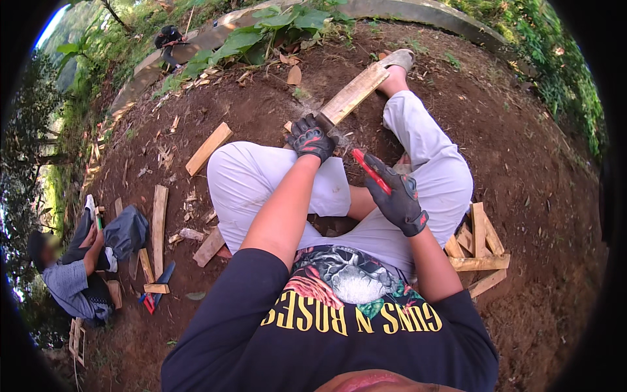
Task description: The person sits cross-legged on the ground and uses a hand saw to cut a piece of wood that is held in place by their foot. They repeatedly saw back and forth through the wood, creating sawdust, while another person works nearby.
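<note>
My left hand (312, 138), in a black glove with red marks, is closed at the near end of a wooden board (356, 95). The board slants away to the right, its far end by my foot in a light shoe. A small dark piece (324, 121) shows between the glove and the board; its kind I cannot make out. In my right hand (398, 199), gloved alike, is a slim red tool (372, 171), pointing up and left toward the board. The glove hides part of it. The two hands are apart, above my bent legs.
Left of my knee lie short planks (209, 149) and a long one (159, 228). A blue saw (163, 282) rests farther left, near a seated person (68, 277). Nailed wood pieces (480, 261) lie at my right. Another person (171, 42) sits by the curved kerb (150, 72).
</note>
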The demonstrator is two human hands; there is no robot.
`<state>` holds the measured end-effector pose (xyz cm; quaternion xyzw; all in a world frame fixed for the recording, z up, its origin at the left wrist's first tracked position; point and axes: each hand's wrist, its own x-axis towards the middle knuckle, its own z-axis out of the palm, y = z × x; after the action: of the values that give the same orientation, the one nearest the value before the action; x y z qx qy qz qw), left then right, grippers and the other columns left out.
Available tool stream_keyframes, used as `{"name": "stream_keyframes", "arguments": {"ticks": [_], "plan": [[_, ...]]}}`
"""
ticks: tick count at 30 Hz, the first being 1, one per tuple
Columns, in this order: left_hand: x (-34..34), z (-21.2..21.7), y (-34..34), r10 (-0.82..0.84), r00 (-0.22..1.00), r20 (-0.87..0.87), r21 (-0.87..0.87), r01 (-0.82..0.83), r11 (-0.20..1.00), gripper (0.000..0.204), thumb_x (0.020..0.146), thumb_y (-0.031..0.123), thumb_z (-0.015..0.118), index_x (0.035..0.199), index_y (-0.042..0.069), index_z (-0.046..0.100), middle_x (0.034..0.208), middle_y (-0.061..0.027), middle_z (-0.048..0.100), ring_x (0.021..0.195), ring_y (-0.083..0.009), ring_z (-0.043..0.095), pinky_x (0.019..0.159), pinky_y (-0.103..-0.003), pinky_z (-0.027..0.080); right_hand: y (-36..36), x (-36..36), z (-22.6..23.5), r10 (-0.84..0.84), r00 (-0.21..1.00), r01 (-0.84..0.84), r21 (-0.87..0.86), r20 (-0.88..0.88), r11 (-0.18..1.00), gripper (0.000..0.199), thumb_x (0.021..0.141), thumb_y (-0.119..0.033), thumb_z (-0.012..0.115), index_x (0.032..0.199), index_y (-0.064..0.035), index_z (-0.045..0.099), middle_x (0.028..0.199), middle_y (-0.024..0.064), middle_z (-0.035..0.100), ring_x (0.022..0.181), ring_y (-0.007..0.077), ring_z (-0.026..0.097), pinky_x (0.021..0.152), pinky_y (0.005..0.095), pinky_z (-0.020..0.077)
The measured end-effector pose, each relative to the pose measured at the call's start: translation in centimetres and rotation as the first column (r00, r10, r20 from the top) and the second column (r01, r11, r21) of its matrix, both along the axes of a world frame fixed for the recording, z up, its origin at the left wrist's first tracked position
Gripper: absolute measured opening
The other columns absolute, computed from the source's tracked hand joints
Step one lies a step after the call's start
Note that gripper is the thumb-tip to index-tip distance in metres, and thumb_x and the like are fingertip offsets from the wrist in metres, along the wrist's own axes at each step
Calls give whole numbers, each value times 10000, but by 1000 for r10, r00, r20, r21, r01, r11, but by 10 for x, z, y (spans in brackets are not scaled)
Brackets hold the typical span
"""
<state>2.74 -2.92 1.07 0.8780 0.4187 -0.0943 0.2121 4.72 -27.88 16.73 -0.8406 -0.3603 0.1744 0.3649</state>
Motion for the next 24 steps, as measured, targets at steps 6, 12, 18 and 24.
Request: {"name": "stream_keyframes", "arguments": {"ticks": [6,12,18,24], "plan": [[1,3,1,-7,1000,-13,-24,7,1000,1131,764,609,860,1639,108,348,1593,-192,420,1534,-427,368,1251,-653,287,8,17,3,2,998,-3,31,63,1000,494,985,-237,728,1474,-174,702,1130,232,790,1085,459,734,1115,531,502],[2,7,0,-23,999,-22,-28,23,999,1149,783,618,848,1667,114,314,1611,-190,406,1542,-430,353,1245,-699,256,-2,4,-16,35,935,-26,-30,353,999,554,975,-237,743,1520,-204,652,1260,171,780,1176,451,712,1291,681,204],[-2,3,0,-1,1000,27,-37,2,999,1138,796,623,826,1681,126,312,1606,-189,412,1542,-437,345,1248,-725,226,-5,-9,-9,-31,999,30,22,36,999,506,983,-215,751,1483,-166,685,1134,214,788,932,399,774,828,482,600],[-2,3,0,-17,999,42,-37,18,999,1093,801,619,824,1658,139,345,1595,-182,421,1537,-441,349,1248,-724,226,-1,-8,-13,-27,998,23,83,50,996,521,977,-198,758,1490,-158,677,1110,217,789,882,396,777,794,478,599]]}}
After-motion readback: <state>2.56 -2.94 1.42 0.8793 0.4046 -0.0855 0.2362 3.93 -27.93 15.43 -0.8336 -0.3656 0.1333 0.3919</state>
